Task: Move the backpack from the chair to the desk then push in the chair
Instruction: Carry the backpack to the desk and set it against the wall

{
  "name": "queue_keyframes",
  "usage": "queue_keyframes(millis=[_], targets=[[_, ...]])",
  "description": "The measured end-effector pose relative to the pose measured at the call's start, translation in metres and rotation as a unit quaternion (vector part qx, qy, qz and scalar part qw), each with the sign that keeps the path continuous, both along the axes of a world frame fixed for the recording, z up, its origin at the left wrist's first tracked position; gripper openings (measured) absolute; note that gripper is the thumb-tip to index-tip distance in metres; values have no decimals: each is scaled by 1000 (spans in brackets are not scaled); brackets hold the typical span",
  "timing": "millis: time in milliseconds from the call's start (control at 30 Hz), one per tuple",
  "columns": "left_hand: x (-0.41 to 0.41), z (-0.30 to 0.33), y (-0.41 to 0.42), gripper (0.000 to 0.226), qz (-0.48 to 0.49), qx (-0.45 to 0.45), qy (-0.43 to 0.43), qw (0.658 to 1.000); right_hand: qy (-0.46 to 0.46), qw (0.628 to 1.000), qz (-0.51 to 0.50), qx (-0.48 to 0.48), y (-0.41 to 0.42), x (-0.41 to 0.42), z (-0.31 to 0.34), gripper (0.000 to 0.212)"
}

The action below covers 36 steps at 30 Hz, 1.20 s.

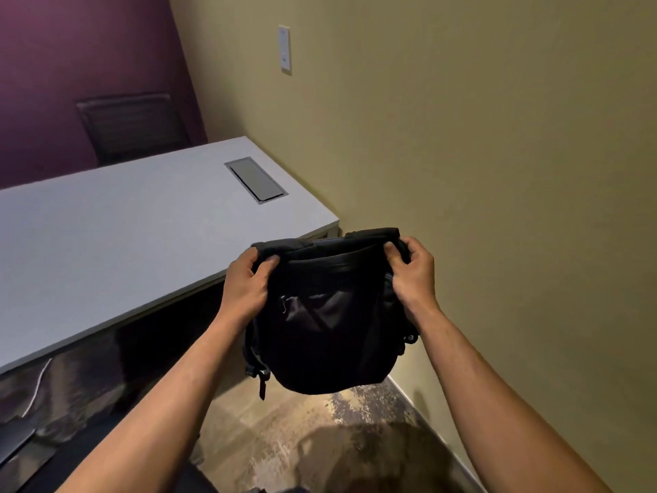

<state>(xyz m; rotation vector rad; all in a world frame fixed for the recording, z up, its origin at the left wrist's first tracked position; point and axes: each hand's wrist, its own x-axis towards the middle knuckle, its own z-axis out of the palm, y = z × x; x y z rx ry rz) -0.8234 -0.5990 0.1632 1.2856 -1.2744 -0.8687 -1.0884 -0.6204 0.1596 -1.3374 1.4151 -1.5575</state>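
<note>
A black backpack (330,322) hangs in the air in front of me, off the floor, just right of the white desk's (106,243) near corner. My left hand (245,286) grips its top left edge. My right hand (412,272) grips its top right edge. Both arms are stretched forward. A dark chair part (25,453) shows at the bottom left, under my left arm; most of it is out of view.
A grey cable hatch (256,179) is set in the desk top near the wall. Another dark chair (131,126) stands behind the desk against the purple wall. A beige wall with a white switch plate (284,48) runs along the right. Patterned carpet lies below.
</note>
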Motion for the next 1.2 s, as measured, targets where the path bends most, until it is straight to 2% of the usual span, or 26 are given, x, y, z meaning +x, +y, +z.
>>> queue_keyframes(millis=[233, 367, 667, 1200], targets=[[5, 12, -62, 21, 29, -25, 5, 999, 1, 999, 31, -18, -80, 7, 15, 9], [48, 29, -164, 20, 44, -49, -18, 998, 0, 999, 32, -41, -182, 50, 33, 10], [48, 34, -177, 23, 33, -63, 2, 997, -2, 998, 33, -52, -197, 51, 36, 13], [100, 65, -325, 20, 47, -104, -31, 993, -19, 996, 17, -87, -341, 110, 61, 11]])
